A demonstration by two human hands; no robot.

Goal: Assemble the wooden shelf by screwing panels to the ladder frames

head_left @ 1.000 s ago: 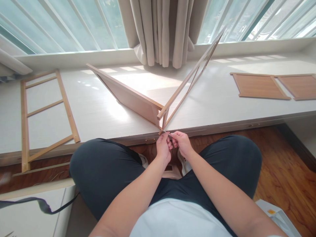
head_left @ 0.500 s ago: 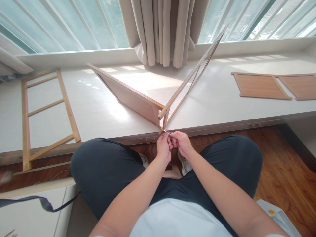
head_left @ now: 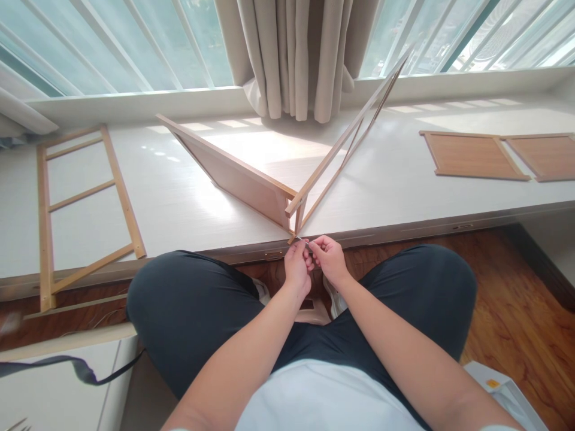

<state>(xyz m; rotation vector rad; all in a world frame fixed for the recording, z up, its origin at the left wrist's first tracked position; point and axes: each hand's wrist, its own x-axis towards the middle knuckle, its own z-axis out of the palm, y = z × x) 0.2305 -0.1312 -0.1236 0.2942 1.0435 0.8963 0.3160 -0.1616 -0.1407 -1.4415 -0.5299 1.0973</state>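
Head view looks down on a seated person's two bare hands, which meet at the front edge of a white ledge. Left hand and right hand sit side by side, touching, each with its fingers curled and pinched together on a thin silvery pin that points at the near corner of a wooden assembly. That corner is where an upright wood panel, running back to the left, meets an open slatted frame, which leans away to the right towards the curtain. The corner rests on the ledge just above the fingertips, and whether the pin touches the wood cannot be told.

Flat on the ledge at far left lies another slatted frame, well apart from the hands. Two flat wood panels lie side by side at far right. Below the hands are the person's dark trousers and a wooden floor.
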